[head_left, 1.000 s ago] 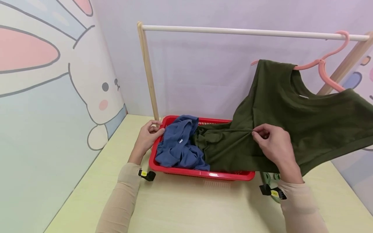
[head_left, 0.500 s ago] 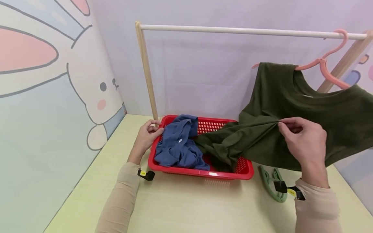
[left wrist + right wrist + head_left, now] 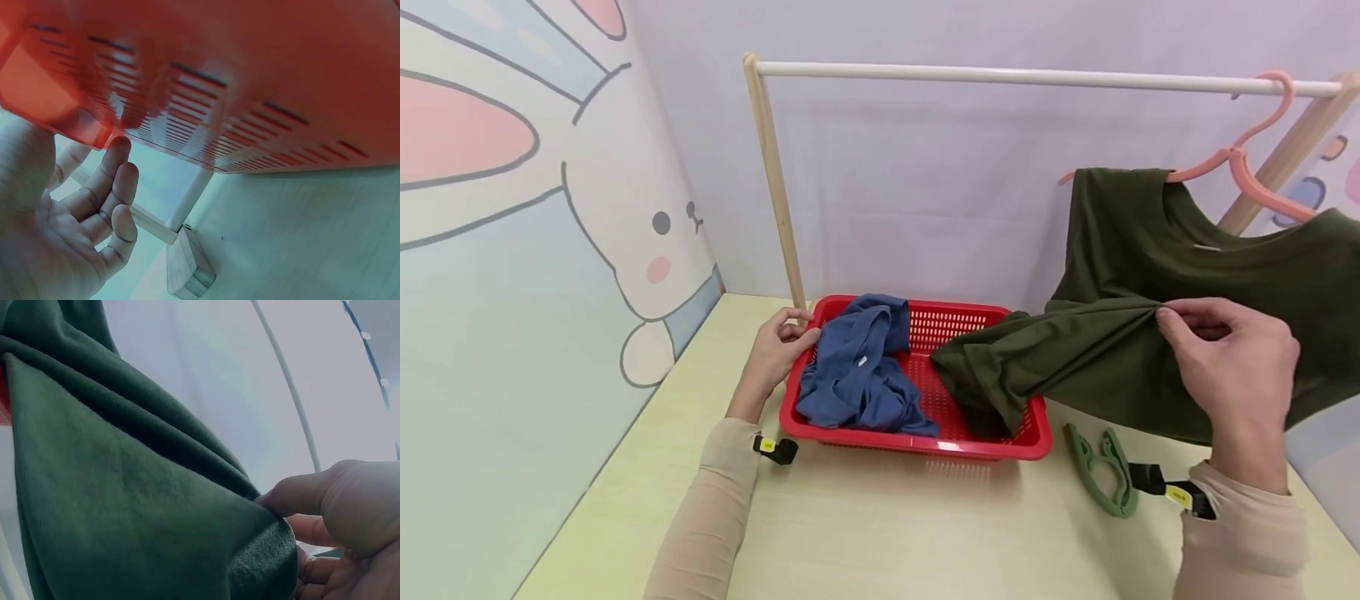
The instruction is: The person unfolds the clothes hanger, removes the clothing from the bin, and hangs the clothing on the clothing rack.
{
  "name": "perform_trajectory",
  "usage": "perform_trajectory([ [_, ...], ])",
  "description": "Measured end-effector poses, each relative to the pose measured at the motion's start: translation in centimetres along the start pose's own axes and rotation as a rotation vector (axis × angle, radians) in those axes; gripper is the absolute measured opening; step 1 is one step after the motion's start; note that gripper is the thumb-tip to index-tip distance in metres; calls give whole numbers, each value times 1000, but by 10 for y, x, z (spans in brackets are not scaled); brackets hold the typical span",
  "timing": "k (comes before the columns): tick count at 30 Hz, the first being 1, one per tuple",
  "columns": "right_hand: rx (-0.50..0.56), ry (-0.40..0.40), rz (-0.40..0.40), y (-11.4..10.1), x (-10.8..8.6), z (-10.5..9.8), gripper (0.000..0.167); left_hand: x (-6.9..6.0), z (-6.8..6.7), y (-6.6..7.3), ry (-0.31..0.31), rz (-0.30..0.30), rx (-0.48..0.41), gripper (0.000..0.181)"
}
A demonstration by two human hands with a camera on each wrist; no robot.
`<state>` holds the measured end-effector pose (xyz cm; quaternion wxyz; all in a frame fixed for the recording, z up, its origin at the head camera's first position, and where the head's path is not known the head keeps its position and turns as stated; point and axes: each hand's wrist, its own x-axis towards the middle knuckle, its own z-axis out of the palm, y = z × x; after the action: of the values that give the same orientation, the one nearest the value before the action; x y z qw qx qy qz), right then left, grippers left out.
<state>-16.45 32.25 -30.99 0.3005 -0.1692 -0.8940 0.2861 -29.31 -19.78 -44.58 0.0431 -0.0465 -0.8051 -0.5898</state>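
Observation:
My right hand (image 3: 1243,358) pinches a fold of a dark green shirt (image 3: 1120,367) between thumb and fingertips. The shirt hangs by its shoulders on a pink hanger (image 3: 1262,192), while its lower end droops into the right side of a red plastic basket (image 3: 925,446). Seen from the right wrist, the green cloth (image 3: 125,487) stretches away in folds from the pinch. My left hand (image 3: 775,354) holds the basket's left rim, thumb on top; in the left wrist view the fingers (image 3: 115,169) curl below that rim. A crumpled blue garment (image 3: 865,375) lies in the basket's left half.
A white rail (image 3: 1000,75) on wooden posts (image 3: 775,183) stands behind the basket and carries the pink hanger. On the table (image 3: 880,533), right of the basket, lies a green folding hanger (image 3: 1105,475). A wall with a rabbit picture (image 3: 655,242) borders the left side.
My right hand has moved right, drawing the green shirt partly out of the basket. More of the basket's floor and the green hanger show. My left hand has stayed at the rim.

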Motion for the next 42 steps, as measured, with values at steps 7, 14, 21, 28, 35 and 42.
perform_trajectory([
  [7,-5,40,7,2,0,-4,34,0,0,1,-1,-1,-3,44],
  [14,13,70,9,0,0,-6,33,2,0,-1,-4,0,-8,44],
  [21,12,77,100,-6,-4,-10,34,3,0,-1,-9,-2,-14,45],
  [28,35,83,144,-8,-4,-12,32,2,0,0,-6,-9,-11,44],
  [35,67,94,201,-10,-5,-16,24,3,1,-1,-9,-8,-6,45],
  [42,38,79,146,-9,-5,-9,42,2,-1,0,-8,-15,-3,45],
])
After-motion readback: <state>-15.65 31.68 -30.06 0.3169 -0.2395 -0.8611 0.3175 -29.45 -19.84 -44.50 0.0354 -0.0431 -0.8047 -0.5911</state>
